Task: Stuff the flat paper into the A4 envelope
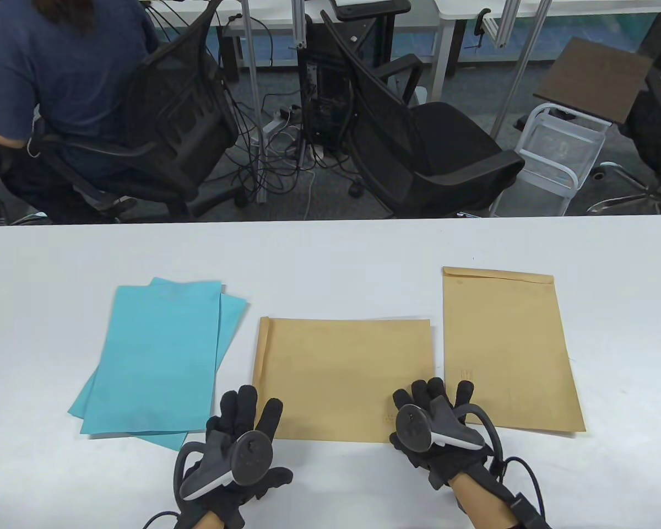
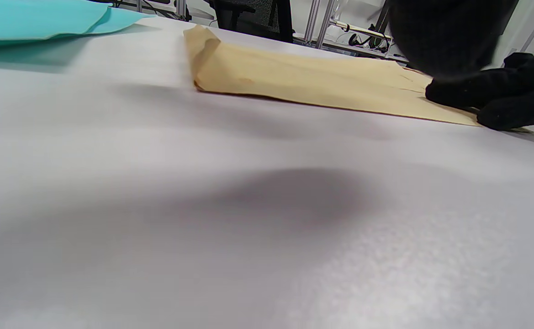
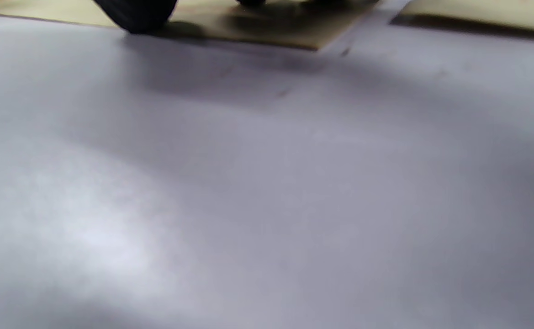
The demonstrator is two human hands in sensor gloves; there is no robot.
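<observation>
1. While the envelope [image 1: 344, 377] lies flat near the counter's [image 1: 330, 248] front edge, the left grip [image 1: 242, 435] rests spread-fingered on its near-left corner.
2. The right grip [image 1: 435, 427] rests likewise on its near-right corner.
3. Blue paper [image 1: 160, 358] lies toward the left edge.

The counter [image 1: 330, 248] is smooth, white and faintly glossy. On it, the middle envelope [image 1: 344, 377] is matt tan kraft paper; right of it lies a second envelope [image 1: 507, 347] of the same paper. Left of the middle envelope, the sheets [image 1: 154, 358] are matt turquoise paper. Both hands [image 1: 242, 441] [image 1: 435, 424] wear black knit cloth gloves, with smooth grey plastic trackers.
</observation>
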